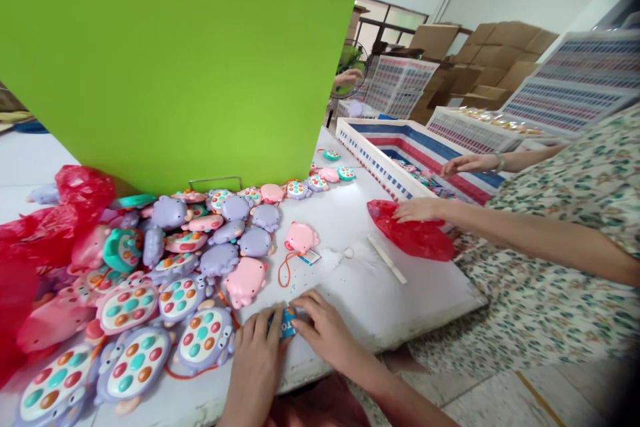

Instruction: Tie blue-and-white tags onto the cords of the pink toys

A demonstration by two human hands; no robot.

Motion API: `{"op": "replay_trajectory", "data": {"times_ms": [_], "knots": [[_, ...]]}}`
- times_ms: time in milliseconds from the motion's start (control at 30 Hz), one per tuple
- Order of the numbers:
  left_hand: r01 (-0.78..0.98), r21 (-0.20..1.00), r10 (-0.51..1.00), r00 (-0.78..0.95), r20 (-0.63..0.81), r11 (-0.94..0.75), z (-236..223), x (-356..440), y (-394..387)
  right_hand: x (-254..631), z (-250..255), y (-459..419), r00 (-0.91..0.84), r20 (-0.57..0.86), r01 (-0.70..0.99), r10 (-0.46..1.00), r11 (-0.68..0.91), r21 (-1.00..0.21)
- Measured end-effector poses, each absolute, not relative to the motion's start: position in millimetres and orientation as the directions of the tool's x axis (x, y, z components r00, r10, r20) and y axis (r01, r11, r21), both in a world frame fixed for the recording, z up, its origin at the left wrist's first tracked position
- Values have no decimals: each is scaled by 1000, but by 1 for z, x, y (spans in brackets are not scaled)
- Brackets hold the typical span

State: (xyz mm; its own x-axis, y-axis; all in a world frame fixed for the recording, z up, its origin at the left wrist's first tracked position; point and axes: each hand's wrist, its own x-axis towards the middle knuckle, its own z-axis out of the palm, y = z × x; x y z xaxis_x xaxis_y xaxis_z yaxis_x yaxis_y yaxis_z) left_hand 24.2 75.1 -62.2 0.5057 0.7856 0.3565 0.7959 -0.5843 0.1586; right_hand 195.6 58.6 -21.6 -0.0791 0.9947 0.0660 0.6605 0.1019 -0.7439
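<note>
While left hand and right hand grasp a card near the table's front edge, only one toy shows a tag beside it.

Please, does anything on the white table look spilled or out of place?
Yes, slightly: small dark specks are scattered on the white table near the pink toy lying apart. They look like stray debris, but are too small to identify.

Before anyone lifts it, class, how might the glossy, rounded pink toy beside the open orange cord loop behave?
The pink toy is probably stiff: its smooth surface shows no sag. Its sheen suggests it may be slippery. The orange cord loop, lying slack, would likely flop.
</note>
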Motion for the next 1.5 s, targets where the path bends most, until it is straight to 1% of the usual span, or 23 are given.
{"op": "replay_trajectory", "data": {"times_ms": [133,300,500,667,1100,1200,1300,1433,1500], "knots": [[782,175,773,504,386,-598,-62,24,76,192,-29,56,-69,141,653,988,151,-742],[776,189,768,497,403,-601,-64,25,77,191,-32,55,-65,170,636,983,173,-752],[762,181,753,516,408,-621,-69,20,78,192,-36,57,-64,187,636,980,185,-749],[758,208,764,515,389,-618,-70,19,79,192,-35,58,-69,179,640,981,181,-747],[752,224,758,503,415,-620,-65,22,77,191,-34,57,-41,196,616,980,179,-767],[738,217,740,513,434,-639,-64,21,77,194,-32,60,15,244,545,970,197,-815],[727,240,741,512,434,-643,-62,21,76,199,-22,65,69,300,500,951,227,-836],[719,286,757,497,425,-633,-58,21,74,219,0,77,92,387,556,918,274,-784],[717,290,757,499,421,-634,-57,21,73,240,8,86,133,413,624,901,248,-741]]}}
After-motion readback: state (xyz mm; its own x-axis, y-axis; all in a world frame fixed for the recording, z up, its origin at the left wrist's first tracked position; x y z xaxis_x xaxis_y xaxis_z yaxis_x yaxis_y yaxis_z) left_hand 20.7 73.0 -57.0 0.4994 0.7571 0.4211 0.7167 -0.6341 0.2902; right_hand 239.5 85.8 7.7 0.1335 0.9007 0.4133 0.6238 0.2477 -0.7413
